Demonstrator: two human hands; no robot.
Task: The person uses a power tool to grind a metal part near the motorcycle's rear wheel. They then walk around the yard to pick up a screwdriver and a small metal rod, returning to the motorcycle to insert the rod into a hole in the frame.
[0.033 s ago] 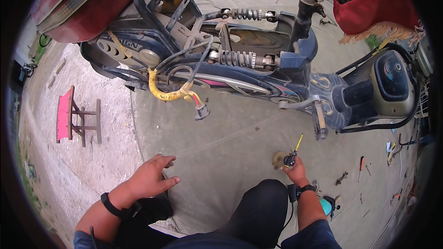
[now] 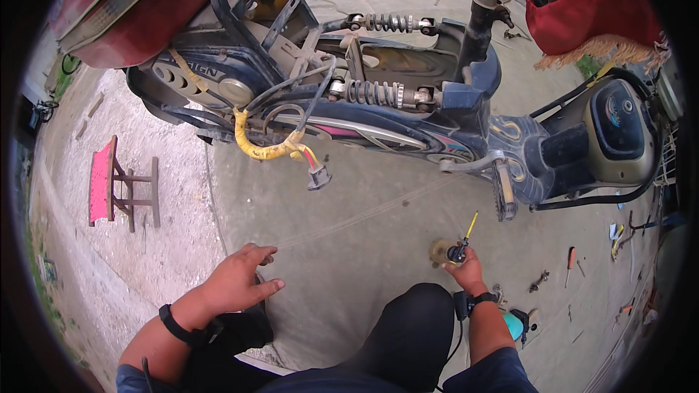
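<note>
My left hand (image 2: 244, 276) hovers above the concrete with thumb and fingers apart, holding nothing. At the right, my right hand (image 2: 470, 271) is closed around a thin yellow-and-black tool (image 2: 472, 225); its yellow end points away from me, and its exact kind is unclear. A brownish round thing (image 2: 440, 250) lies beside the fingertips. Across the far side stretches a dark blue electric scooter (image 2: 378, 127) with two coil springs exposed. From it hangs a yellow-taped cable (image 2: 255, 149), ending in a grey plug (image 2: 318, 177). Neither hand touches the scooter.
A crank pedal (image 2: 503, 189) juts toward me from the scooter. On the right floor lie an orange-handled screwdriver (image 2: 571, 258), a small dark metal part (image 2: 539, 281) and a teal item (image 2: 513, 326). A pink-topped wooden stand (image 2: 116, 182) is on the pale gravel at left.
</note>
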